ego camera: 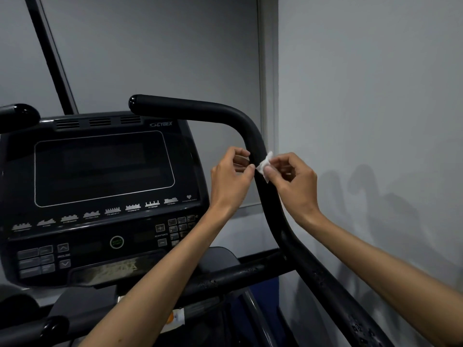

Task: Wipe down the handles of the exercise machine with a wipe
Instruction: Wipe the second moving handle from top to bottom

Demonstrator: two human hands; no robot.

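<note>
Both hands pinch the small white wipe (pixel 265 166) against the right handle (pixel 253 136), left hand (pixel 231 175) at 9 o'clock, right hand (pixel 292 177) at 3; handle's axis runs 12-to-5 here.

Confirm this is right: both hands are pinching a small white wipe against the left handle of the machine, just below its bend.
Not quite: it is the right handle, not the left. The head view shows the left hand and right hand pinching the small white wipe against the handle beside the wall, just below its bend.
</note>
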